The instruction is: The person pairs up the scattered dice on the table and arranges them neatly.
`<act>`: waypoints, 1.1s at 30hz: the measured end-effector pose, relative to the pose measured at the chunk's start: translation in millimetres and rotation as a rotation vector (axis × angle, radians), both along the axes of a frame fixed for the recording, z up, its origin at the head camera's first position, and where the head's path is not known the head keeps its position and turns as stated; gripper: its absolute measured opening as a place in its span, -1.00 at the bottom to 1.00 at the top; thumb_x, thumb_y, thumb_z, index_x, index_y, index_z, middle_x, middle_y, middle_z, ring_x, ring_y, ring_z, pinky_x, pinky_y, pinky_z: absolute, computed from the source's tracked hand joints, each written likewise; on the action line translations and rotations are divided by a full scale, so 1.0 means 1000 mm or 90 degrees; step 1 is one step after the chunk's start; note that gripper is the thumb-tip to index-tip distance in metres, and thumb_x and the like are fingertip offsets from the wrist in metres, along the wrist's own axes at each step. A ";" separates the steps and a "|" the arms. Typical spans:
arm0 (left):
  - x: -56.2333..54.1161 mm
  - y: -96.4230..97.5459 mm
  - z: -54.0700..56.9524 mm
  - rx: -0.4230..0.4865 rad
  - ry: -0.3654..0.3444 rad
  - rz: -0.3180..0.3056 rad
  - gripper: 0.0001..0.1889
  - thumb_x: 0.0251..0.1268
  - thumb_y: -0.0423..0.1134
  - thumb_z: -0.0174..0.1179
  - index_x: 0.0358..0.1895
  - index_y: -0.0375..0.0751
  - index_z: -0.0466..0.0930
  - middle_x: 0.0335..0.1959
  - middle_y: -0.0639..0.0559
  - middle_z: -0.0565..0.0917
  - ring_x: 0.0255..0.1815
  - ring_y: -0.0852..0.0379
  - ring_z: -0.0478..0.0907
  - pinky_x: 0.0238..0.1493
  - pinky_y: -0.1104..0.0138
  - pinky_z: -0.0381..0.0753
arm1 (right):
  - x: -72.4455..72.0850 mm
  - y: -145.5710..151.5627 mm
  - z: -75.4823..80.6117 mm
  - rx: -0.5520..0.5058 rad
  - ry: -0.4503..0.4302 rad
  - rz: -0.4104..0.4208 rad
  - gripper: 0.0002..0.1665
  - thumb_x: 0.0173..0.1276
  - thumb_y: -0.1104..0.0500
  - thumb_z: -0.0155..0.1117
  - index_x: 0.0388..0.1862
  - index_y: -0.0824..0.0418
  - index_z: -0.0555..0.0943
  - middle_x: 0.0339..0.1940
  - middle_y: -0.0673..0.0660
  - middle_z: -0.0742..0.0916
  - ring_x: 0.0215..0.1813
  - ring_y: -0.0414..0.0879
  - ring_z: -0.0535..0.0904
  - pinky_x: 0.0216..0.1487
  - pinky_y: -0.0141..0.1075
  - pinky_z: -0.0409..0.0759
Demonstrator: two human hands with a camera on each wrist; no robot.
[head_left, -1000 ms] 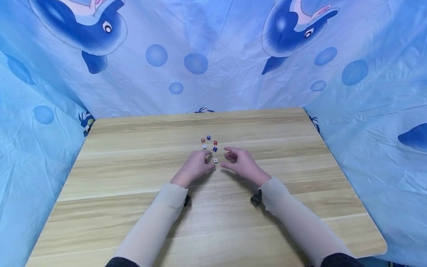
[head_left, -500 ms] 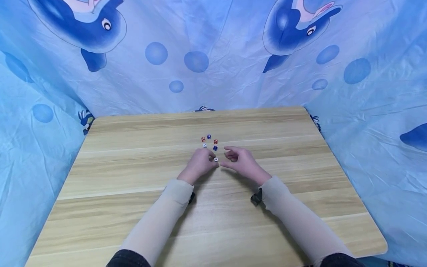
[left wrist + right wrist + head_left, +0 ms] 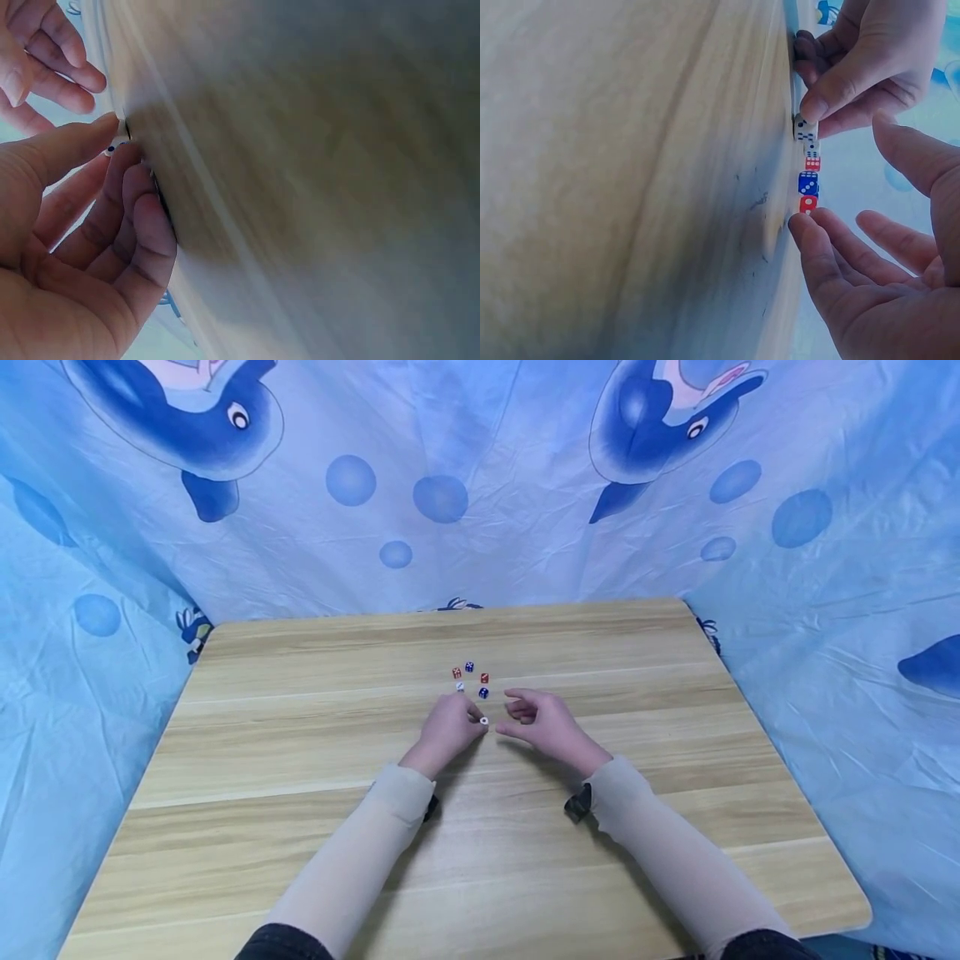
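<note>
My left hand (image 3: 448, 731) pinches a white die (image 3: 484, 722) between thumb and fingers, low over the wooden table. In the left wrist view the white die (image 3: 114, 147) peeks out between the thumb tip and index finger. Dark pips show on its side in the right wrist view, where the left thumb lies against the die (image 3: 805, 130). Just to the right, my right hand (image 3: 546, 723) holds nothing, its thumb and fingers apart and loosely curved toward the die. Beyond the hands sit a blue die (image 3: 483, 693) and another white die (image 3: 461, 687), the latter close to the left knuckles.
Farther back on the table (image 3: 300, 710) lie a red die (image 3: 457, 673), a second blue die (image 3: 469, 667) and a second red die (image 3: 484, 678). A blue curtain (image 3: 495, 552) with printed dolphins surrounds the back and sides of the table.
My left hand has moved right and its fingers have come together on the nearest white die, which then shifts slightly left and nearer. My right hand stays in place.
</note>
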State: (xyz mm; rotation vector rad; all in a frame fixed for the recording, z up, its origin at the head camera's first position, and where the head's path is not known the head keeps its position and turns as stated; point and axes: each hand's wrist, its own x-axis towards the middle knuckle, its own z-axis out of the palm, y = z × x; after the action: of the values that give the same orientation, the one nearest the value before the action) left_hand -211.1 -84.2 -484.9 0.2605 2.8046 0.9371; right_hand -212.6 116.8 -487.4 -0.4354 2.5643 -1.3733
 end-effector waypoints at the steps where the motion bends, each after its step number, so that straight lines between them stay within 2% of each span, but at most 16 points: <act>1: 0.001 -0.001 0.000 0.004 -0.005 0.002 -0.90 0.21 -0.27 0.47 -0.25 -0.18 0.80 -0.13 -0.05 0.76 0.01 -0.05 0.64 0.16 0.09 0.56 | 0.000 0.000 0.000 0.000 -0.002 0.000 -0.17 0.21 0.03 0.60 0.40 0.25 0.51 0.06 0.17 0.73 0.07 -0.03 0.67 0.14 -0.22 0.61; 10: 0.020 -0.012 0.000 0.046 -0.041 0.006 -0.90 0.21 -0.27 0.47 -0.24 -0.17 0.81 -0.12 -0.05 0.76 0.08 -0.10 0.62 0.24 0.02 0.49 | 0.003 0.000 0.000 -0.002 -0.012 0.010 -0.15 0.20 0.02 0.61 0.42 0.22 0.49 0.07 0.14 0.73 0.06 -0.07 0.66 0.11 -0.25 0.62; 20: 0.047 -0.024 0.001 0.065 -0.019 -0.002 -0.95 0.16 -0.32 0.49 -0.34 -0.19 0.82 -0.20 -0.03 0.77 0.01 -0.09 0.64 0.17 0.05 0.53 | 0.012 -0.003 0.001 -0.017 -0.022 0.031 -0.15 0.21 0.07 0.60 0.42 0.26 0.47 0.10 0.16 0.73 0.09 -0.06 0.66 0.14 -0.23 0.61; 23: 0.053 -0.026 0.002 0.064 -0.028 0.004 -0.94 0.14 -0.34 0.50 -0.34 -0.19 0.81 -0.20 -0.04 0.77 0.01 -0.09 0.64 0.18 0.05 0.53 | 0.015 -0.005 0.002 -0.021 -0.024 0.035 -0.15 0.22 0.08 0.59 0.43 0.27 0.46 0.10 0.16 0.73 0.09 -0.05 0.66 0.15 -0.22 0.61; 27: 0.059 -0.025 0.002 0.038 -0.041 0.015 -0.94 0.15 -0.31 0.49 -0.32 -0.17 0.82 -0.18 -0.04 0.77 0.03 -0.09 0.64 0.18 0.04 0.53 | 0.018 -0.006 0.004 -0.028 -0.030 0.039 -0.16 0.22 0.09 0.59 0.43 0.27 0.46 0.08 0.18 0.73 0.09 -0.01 0.67 0.13 -0.22 0.62; 33: 0.062 -0.025 0.002 0.019 -0.031 0.019 -0.92 0.17 -0.28 0.49 -0.29 -0.17 0.82 -0.17 -0.06 0.78 0.02 -0.10 0.65 0.19 0.03 0.53 | 0.021 -0.009 0.007 -0.036 -0.031 0.046 -0.15 0.21 0.07 0.60 0.42 0.27 0.47 0.06 0.21 0.73 0.07 0.01 0.67 0.10 -0.25 0.63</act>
State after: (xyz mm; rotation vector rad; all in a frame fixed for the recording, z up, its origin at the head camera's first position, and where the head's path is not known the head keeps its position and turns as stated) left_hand -149.4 -109.7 -483.2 0.1967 2.7590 0.9795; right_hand -192.0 108.1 -480.3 -0.4932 2.4514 -1.4154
